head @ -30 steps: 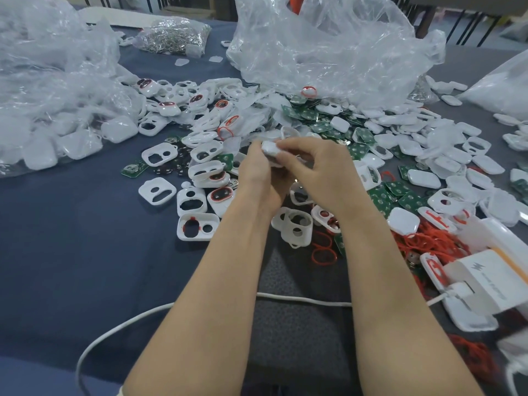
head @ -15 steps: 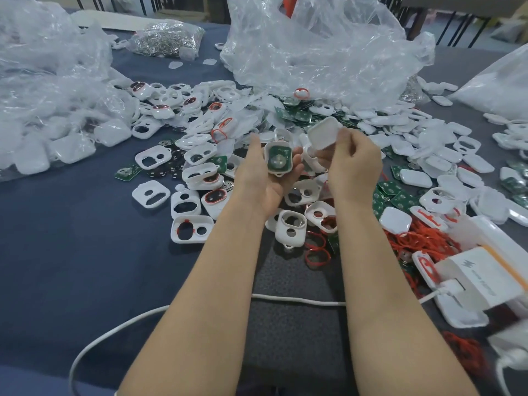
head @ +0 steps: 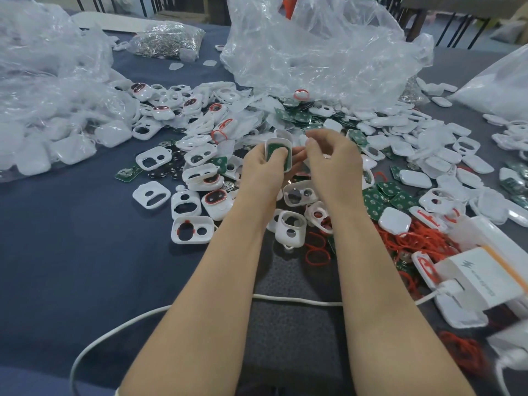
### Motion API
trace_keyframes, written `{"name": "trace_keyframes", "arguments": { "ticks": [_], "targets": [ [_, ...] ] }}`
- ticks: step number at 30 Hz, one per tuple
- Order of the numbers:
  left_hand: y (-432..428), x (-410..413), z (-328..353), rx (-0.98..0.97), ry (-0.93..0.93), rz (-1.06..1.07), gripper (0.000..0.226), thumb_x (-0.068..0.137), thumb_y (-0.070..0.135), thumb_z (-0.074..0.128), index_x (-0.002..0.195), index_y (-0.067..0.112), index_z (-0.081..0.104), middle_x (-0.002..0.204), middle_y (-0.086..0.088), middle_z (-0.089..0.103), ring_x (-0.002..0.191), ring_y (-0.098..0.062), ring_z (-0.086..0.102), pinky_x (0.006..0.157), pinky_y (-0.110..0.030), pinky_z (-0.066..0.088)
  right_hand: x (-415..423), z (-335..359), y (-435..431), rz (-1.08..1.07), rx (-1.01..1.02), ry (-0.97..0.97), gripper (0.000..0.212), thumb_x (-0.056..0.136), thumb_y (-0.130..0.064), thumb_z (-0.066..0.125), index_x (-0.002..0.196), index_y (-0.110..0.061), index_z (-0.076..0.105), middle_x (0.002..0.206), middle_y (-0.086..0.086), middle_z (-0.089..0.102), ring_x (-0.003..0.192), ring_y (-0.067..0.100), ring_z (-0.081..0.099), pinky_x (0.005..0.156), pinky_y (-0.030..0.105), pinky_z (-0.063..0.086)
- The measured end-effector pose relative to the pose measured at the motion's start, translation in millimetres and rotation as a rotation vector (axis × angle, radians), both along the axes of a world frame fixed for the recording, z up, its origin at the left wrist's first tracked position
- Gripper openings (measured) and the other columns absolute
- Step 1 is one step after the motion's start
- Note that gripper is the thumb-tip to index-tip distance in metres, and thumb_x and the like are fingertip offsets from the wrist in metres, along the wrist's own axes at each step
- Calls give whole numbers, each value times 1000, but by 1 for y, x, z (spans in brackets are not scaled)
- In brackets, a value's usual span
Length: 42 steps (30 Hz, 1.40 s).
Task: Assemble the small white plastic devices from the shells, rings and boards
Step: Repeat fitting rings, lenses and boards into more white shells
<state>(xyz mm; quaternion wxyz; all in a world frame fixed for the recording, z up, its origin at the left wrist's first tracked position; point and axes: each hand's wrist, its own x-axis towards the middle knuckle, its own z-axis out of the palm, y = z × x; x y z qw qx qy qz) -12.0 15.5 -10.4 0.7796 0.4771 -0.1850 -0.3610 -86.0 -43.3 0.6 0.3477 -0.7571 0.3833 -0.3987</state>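
Observation:
My left hand (head: 261, 170) holds a white shell with a green board (head: 278, 152) seated in it, the thumb pressing on the board. My right hand (head: 333, 164) is curled right beside it, fingertips close to the shell's top edge; a white cover (head: 302, 137) shows only as an edge at those fingertips. Both hands hover over the pile. Loose white shells with two holes (head: 153, 159) lie to the left. Green boards (head: 380, 200) and red rings (head: 317, 254) lie to the right and below my wrists.
Clear plastic bags stand behind the pile (head: 314, 52) and at far left (head: 43, 95), plus a bag of metal parts (head: 167, 38). A white charger box (head: 480, 278) and its cable (head: 143, 318) sit near the front. A heap of red rings (head: 414, 238) lies at right.
The hands parted, exposing the shell with its board in the left one and a cover in the right. Now they are close together again, left thumb on the board.

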Motion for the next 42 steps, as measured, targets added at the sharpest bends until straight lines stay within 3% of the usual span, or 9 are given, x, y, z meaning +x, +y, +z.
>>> {"name": "trace_keyframes", "arguments": {
  "ticks": [4, 7, 10, 21, 24, 33, 36, 39, 42],
  "targets": [
    [1, -1, 3, -57, 60, -33, 19, 100, -2, 41, 93, 3, 57, 84, -8, 69, 73, -11, 70, 67, -22, 57, 2, 2, 2, 32, 64, -75, 18, 93, -16, 54, 107, -13, 67, 99, 4, 70, 92, 17, 65, 87, 33, 53],
    [1, 3, 5, -101, 224, -34, 18, 102, 1, 38, 109, 0, 54, 95, -12, 66, 77, -14, 67, 71, -23, 59, 0, 4, 4, 19, -41, -24, 22, 92, -18, 58, 112, -13, 66, 109, 4, 65, 97, 16, 60, 86, 25, 50],
    [2, 6, 6, -143, 312, -29, 21, 102, 0, 37, 118, 0, 51, 97, -14, 65, 83, -18, 67, 73, -26, 58, 1, 7, 8, 113, -170, 68, 23, 88, -18, 63, 110, -13, 68, 107, 2, 56, 104, 20, 54, 94, 36, 45],
    [4, 5, 9, -76, 390, -139, 22, 100, -2, 34, 116, 1, 49, 88, -14, 59, 76, -19, 60, 56, -22, 56, 1, 7, 12, 259, -128, 355, 39, 84, -23, 67, 123, -27, 63, 126, 6, 43, 122, 25, 35, 107, 33, 30],
    [5, 4, 13, -35, 441, -190, 22, 99, 13, 39, 112, 0, 51, 94, -12, 55, 83, -18, 56, 72, -25, 51, 1, 7, 11, 247, -96, 348, 41, 83, -25, 70, 122, -20, 60, 126, 6, 43, 122, 24, 37, 105, 31, 32],
    [3, 8, 13, -48, 515, -163, 33, 104, 27, 31, 112, 0, 48, 92, -17, 55, 84, -24, 56, 80, -33, 49, -5, 12, 9, 310, -31, 159, 15, 85, -15, 65, 94, -20, 54, 103, -2, 53, 99, 13, 50, 85, 22, 39],
    [5, 9, 11, -46, 497, -148, 40, 104, 27, 34, 121, -5, 51, 107, -20, 60, 102, -29, 60, 99, -38, 48, -10, 18, 4, 387, 99, 7, 13, 87, -10, 65, 88, -18, 56, 87, -3, 62, 80, 10, 59, 77, 25, 50],
    [5, 9, 9, -46, 458, -117, 19, 100, 12, 46, 105, -2, 57, 90, -14, 66, 79, -19, 65, 73, -26, 58, -13, 20, 0, 324, 185, -219, 16, 89, -6, 63, 89, -21, 56, 89, 2, 66, 77, 10, 62, 69, 24, 54],
    [5, 7, 8, -45, 424, -108, 14, 100, 2, 42, 105, -2, 55, 86, -13, 67, 72, -16, 67, 67, -25, 59, -13, 20, -3, 183, 278, -373, 15, 90, -5, 61, 92, -20, 60, 92, 5, 66, 79, 14, 62, 70, 27, 56]
  ]
}}
